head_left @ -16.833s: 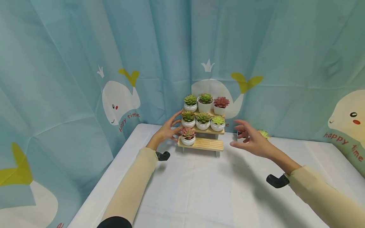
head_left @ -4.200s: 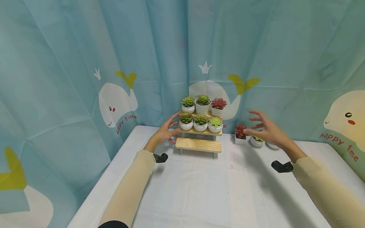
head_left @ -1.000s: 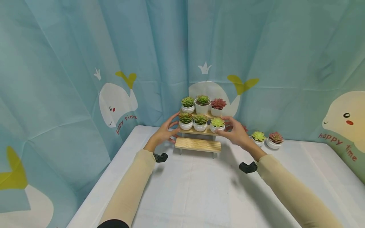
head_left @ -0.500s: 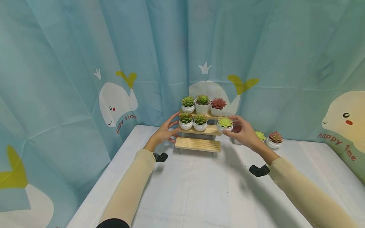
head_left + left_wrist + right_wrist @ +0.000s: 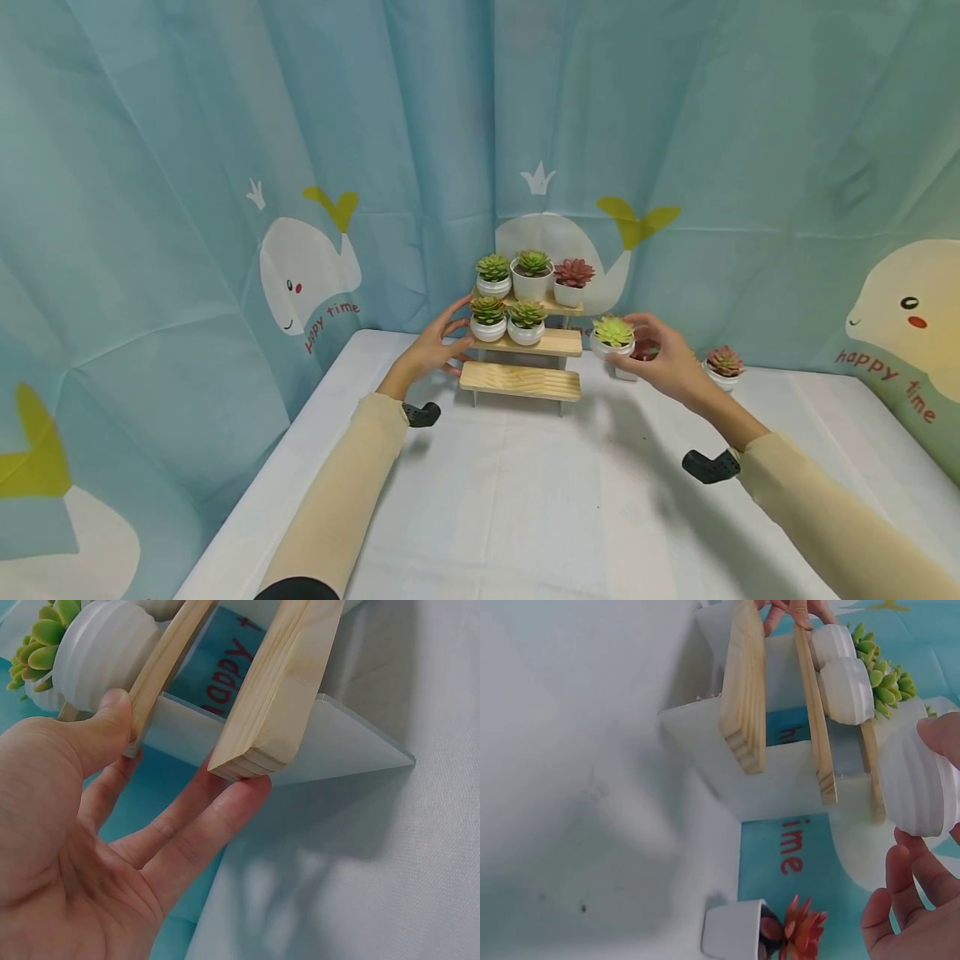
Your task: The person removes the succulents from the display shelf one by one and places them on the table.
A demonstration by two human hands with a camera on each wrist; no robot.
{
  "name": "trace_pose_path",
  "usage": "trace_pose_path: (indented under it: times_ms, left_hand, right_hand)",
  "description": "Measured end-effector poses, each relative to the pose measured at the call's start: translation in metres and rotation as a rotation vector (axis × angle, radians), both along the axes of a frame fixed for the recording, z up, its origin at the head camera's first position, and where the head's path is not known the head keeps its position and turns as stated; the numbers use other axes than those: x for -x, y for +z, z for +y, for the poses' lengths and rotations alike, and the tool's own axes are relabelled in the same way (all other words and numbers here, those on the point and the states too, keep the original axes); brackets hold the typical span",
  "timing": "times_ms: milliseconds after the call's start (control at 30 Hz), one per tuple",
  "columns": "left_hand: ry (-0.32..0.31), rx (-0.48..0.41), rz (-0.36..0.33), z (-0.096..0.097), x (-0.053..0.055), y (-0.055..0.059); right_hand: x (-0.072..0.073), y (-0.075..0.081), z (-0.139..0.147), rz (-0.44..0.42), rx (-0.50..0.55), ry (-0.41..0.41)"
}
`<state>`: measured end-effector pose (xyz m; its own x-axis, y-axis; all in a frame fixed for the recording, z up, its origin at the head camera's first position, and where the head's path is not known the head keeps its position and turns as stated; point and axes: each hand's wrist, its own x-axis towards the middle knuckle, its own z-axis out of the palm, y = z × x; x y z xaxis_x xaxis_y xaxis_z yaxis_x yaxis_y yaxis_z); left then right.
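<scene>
A three-tier wooden plant stand [image 5: 521, 379] stands at the back of the table. My left hand [image 5: 431, 354] holds its left end, with the thumb on the middle board and two fingertips touching the end of the lowest board in the left wrist view. My right hand [image 5: 663, 362] pinches a white pot with a light-green succulent [image 5: 613, 333], held clear of the stand on its right. Two green succulents, one of them [image 5: 527, 321] near the centre, sit on the middle tier. Across the top tier are two green succulents and a red one [image 5: 573, 279]. The lowest tier is bare.
Behind my right hand, a red succulent in a white pot [image 5: 735, 930] stands on the table, partly hidden in the head view. A pink succulent [image 5: 723, 367] stands farther right. A blue curtain with whales hangs behind the white table [image 5: 540, 500].
The pink succulent left the lowest tier for the table at right. Just now my right hand lifted the light-green succulent off the middle tier and moved right. My left hand stayed put.
</scene>
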<state>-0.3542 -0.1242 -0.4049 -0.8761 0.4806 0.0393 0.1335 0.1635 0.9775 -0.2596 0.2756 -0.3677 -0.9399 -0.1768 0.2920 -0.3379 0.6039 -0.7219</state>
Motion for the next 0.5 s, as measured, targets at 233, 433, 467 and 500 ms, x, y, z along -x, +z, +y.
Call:
trace_pose_path:
  times_ms: [233,433,467,500]
  left_hand:
    - [-0.002,-0.001,-0.005,-0.001,0.001,-0.002]
    - [0.005,0.002,0.002,0.0,0.0,-0.001]
    - [0.005,0.004,0.004,0.0,0.0,-0.001]
    - [0.006,0.005,0.006,0.0,0.0,-0.001]
  right_hand:
    - [-0.013,-0.001,0.011,-0.005,-0.03,-0.03]
    - [-0.022,-0.004,0.019,-0.022,-0.04,-0.05]
    - [-0.024,-0.004,0.02,-0.024,-0.037,-0.052]
    - [-0.025,-0.005,0.021,-0.028,-0.034,-0.055]
